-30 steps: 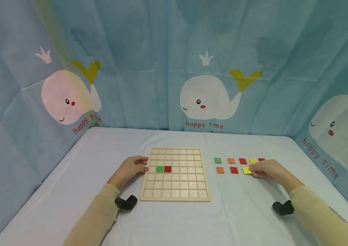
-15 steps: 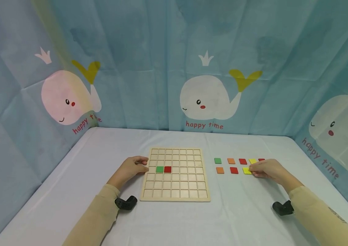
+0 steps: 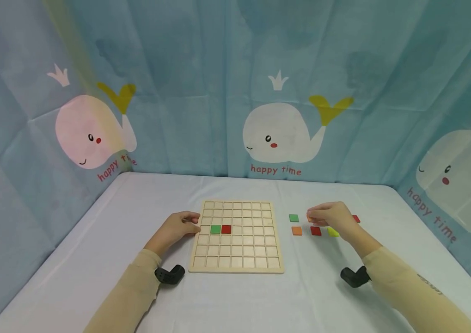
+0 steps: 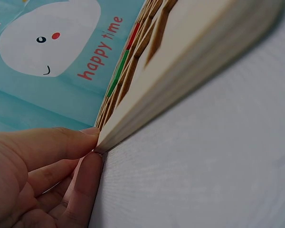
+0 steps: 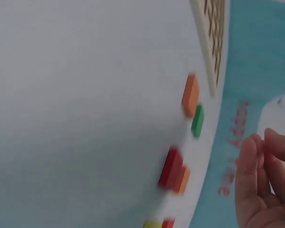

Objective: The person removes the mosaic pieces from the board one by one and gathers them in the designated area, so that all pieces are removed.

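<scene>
A wooden grid board (image 3: 236, 270) lies on the table, with a green tile (image 3: 216, 229) and a red tile (image 3: 226, 229) side by side in its cells. At the board's left edge, my left hand (image 3: 174, 231) pinches the rim, thumb and finger either side of it in the left wrist view. My right hand (image 3: 335, 219) is over the loose tiles. Its fingertips overlap an orange tile (image 3: 309, 218) in the back row. In the right wrist view the right fingers (image 5: 247, 154) are bent toward the thumb, with nothing visible between them. The hand hides other back-row tiles.
Around the right hand lie another green tile (image 3: 293, 218), a front orange tile (image 3: 296, 231), a front red tile (image 3: 315, 231), a yellow tile (image 3: 333, 231) and a far-right red tile (image 3: 356, 218). A whale-print curtain (image 3: 177, 138) borders the white table (image 3: 235, 300).
My right hand has left the front yellow tile and moved left and back, over the back-row orange tile. The yellow tile stays on the table. My left hand has not moved.
</scene>
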Tool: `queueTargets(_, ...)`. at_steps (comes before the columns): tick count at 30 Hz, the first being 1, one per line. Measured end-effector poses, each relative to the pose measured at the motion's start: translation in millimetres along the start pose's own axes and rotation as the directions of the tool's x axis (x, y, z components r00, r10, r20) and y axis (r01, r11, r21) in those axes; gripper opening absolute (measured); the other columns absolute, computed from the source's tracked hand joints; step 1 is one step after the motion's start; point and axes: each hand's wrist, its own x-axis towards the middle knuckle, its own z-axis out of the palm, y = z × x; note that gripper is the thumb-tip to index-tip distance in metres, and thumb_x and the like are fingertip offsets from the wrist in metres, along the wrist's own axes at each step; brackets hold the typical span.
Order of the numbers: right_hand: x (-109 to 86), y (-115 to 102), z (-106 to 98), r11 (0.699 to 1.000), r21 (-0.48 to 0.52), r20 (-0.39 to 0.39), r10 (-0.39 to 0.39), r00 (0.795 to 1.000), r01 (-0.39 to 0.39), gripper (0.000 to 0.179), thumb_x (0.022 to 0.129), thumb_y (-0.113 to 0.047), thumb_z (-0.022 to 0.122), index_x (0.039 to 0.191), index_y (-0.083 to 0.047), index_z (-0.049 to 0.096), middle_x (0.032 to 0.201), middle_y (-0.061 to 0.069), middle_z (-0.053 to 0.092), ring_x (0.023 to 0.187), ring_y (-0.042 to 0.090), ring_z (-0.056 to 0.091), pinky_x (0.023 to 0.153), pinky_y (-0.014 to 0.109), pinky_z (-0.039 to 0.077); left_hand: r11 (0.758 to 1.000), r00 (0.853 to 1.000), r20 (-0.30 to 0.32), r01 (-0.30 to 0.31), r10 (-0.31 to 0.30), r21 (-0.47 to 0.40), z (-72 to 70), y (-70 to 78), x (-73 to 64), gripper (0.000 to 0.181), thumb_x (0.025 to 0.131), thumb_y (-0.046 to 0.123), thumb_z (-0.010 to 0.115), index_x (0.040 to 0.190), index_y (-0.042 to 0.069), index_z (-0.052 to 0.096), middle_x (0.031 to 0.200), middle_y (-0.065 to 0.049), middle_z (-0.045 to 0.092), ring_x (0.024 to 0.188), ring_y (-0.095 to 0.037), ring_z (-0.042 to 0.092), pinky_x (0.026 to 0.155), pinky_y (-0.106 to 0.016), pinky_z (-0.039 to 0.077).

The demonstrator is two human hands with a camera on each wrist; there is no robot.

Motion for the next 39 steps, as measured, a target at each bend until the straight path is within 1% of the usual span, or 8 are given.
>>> queueTargets(4, 4.7, -13, 29, 0.999, 0.025, 0.023, -0.022, 0.999, 0.022, 0.036, 0.093, -0.025, 0.070, 0.116, 0.003, 0.070, 0.104, 0.015, 0.075, 0.082, 0.013, 0.070, 0.084, 0.033, 0.060, 1.000, 1.000, 0.008, -0.009, 0.009, -0.004, 1.0, -0.8, 0.4, 0.052, 0.085, 0.009, 0.074, 0.135, 0.004, 0.059, 0.120, -0.013, 0.062, 0.093, -0.017, 0.062, 0.078, -0.026, 0.056)
queueTargets(8, 7.6, -24, 55, 0.998, 0.048, 0.063, -0.037, 0.997, 0.034, 0.030, 0.092, -0.021, 0.071, 0.112, 0.001, 0.072, 0.101, 0.013, 0.075, 0.080, 0.011, 0.070, 0.080, 0.030, 0.060, 1.000, 1.000, 0.012, -0.014, 0.014, -0.005, 2.1, -1.7, 0.3, 0.051, 0.085, 0.010, 0.074, 0.134, 0.003, 0.060, 0.119, -0.013, 0.062, 0.092, -0.016, 0.062, 0.078, -0.026, 0.056)
queueTargets(10, 7.7, -29, 66, 0.997, 0.067, 0.086, -0.044, 0.995, 0.038, 0.030, 0.091, -0.021, 0.071, 0.111, 0.001, 0.073, 0.099, 0.013, 0.076, 0.080, 0.014, 0.072, 0.079, 0.030, 0.060, 1.000, 1.000, 0.012, -0.014, 0.014, -0.010, 2.1, -1.8, 0.0, 0.051, 0.086, 0.010, 0.074, 0.134, 0.003, 0.060, 0.119, -0.013, 0.062, 0.092, -0.016, 0.062, 0.078, -0.026, 0.056)
queueTargets(14, 7.5, -39, 83, 0.989, 0.130, 0.136, -0.089, 0.987, 0.071, 0.028, 0.091, -0.016, 0.071, 0.111, 0.004, 0.072, 0.099, 0.015, 0.076, 0.079, 0.016, 0.073, 0.077, 0.030, 0.060, 1.000, 1.000, 0.011, -0.011, 0.011, -0.013, 1.7, -1.1, -1.2, 0.050, 0.086, 0.009, 0.073, 0.134, 0.003, 0.060, 0.118, -0.012, 0.062, 0.092, -0.016, 0.061, 0.078, -0.025, 0.056)
queueTargets(17, 7.4, -45, 95, 0.981, 0.168, 0.159, -0.119, 0.980, 0.092, 0.025, 0.090, -0.011, 0.072, 0.108, 0.007, 0.072, 0.096, 0.015, 0.076, 0.075, 0.013, 0.072, 0.075, 0.030, 0.061, 1.000, 1.000, 0.010, -0.010, 0.011, -0.010, 1.6, -0.7, -1.7, 0.050, 0.086, 0.009, 0.074, 0.134, 0.003, 0.060, 0.118, -0.012, 0.062, 0.092, -0.016, 0.061, 0.078, -0.025, 0.055)
queueTargets(22, 7.2, -53, 111, 0.979, 0.168, 0.181, -0.142, 0.973, 0.112, 0.022, 0.088, -0.008, 0.072, 0.105, 0.007, 0.073, 0.090, 0.014, 0.077, 0.067, 0.012, 0.071, 0.070, 0.030, 0.061, 1.000, 1.000, 0.013, -0.014, 0.014, -0.012, 0.8, 0.0, -1.6, 0.051, 0.086, 0.009, 0.073, 0.134, 0.003, 0.060, 0.118, -0.012, 0.061, 0.093, -0.016, 0.061, 0.078, -0.025, 0.055)
queueTargets(30, 12.4, -64, 135, 0.970, 0.240, 0.203, -0.082, 0.976, 0.032, 0.017, 0.086, -0.004, 0.074, 0.099, 0.007, 0.074, 0.087, 0.013, 0.076, 0.060, 0.011, 0.069, 0.064, 0.028, 0.060, 1.000, 1.000, 0.007, -0.013, 0.013, -0.013, 0.3, -0.3, -0.9, 0.051, 0.085, 0.009, 0.074, 0.134, 0.004, 0.060, 0.118, -0.012, 0.062, 0.094, -0.017, 0.061, 0.078, -0.025, 0.056)
queueTargets(39, 14.4, -71, 154, 0.972, 0.235, 0.253, -0.063, 0.965, 0.002, 0.019, 0.084, -0.004, 0.076, 0.102, 0.004, 0.075, 0.087, 0.012, 0.077, 0.062, 0.010, 0.069, 0.061, 0.025, 0.059, 1.000, 1.000, -0.005, -0.006, 0.006, -0.002, -0.8, 0.8, -3.0, 0.050, 0.085, 0.008, 0.073, 0.133, 0.003, 0.061, 0.117, -0.012, 0.062, 0.092, -0.016, 0.060, 0.077, -0.025, 0.055)
